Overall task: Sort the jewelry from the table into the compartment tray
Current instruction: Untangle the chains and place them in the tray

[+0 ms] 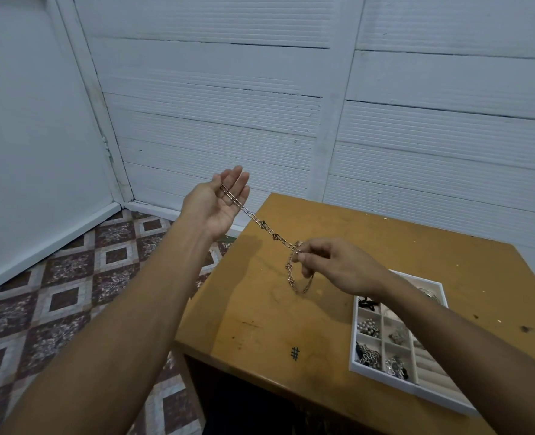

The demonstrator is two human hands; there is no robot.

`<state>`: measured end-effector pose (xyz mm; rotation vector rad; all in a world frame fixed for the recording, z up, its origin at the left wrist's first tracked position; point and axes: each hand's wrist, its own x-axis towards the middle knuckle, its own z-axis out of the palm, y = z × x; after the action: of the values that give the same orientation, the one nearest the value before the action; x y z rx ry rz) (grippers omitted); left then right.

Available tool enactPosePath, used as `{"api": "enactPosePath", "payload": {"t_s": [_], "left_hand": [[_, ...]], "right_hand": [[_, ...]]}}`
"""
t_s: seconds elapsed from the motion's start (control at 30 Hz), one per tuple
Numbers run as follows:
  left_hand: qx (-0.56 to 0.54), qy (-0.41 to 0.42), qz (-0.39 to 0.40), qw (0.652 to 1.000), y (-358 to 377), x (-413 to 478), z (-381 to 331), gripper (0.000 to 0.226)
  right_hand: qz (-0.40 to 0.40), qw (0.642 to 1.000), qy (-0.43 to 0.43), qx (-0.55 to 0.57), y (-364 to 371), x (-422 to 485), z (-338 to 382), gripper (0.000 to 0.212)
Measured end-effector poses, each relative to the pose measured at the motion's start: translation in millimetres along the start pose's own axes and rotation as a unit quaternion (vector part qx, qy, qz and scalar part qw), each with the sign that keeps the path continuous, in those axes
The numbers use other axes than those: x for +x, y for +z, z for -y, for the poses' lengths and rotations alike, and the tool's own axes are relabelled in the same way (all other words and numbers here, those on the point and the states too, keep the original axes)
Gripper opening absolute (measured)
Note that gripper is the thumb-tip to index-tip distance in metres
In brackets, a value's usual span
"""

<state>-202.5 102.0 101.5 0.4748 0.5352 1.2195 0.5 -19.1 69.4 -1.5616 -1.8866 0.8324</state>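
Gold-toned chain spans from the spread left hand, draped over its fingers, to the pinching right hand above the table; gather the slack, then lower it into 1 tray compartment.

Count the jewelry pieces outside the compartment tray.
1: the gold link chain, draped across the open left hand, pinched by the right hand, its loop hanging over the table. The right forearm may hide others.
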Motion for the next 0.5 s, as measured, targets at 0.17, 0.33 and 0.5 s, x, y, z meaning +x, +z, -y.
{"api": "enactPosePath", "payload": {"t_s": [0.17, 0.33, 0.5], "left_hand": [[0.055, -0.014, 0.012, 0.998, -2, -2, 5, 0.023], [0.164, -0.063, 0.067, 0.982, 2, -13, 26, 0.025], [0.208, -0.129, 0.125, 0.962, 8, -27, 53, 0.028]], "right_hand": [[-0.031, 0.999, -0.031, -0.026, -20, 0, 29, 0.021], [-0.045, 0.993, -0.046, -0.101, -33, 13, 55, 0.022], [-0.052, 0.98, -0.04, -0.19, -41, 28, 70, 0.02]]}}
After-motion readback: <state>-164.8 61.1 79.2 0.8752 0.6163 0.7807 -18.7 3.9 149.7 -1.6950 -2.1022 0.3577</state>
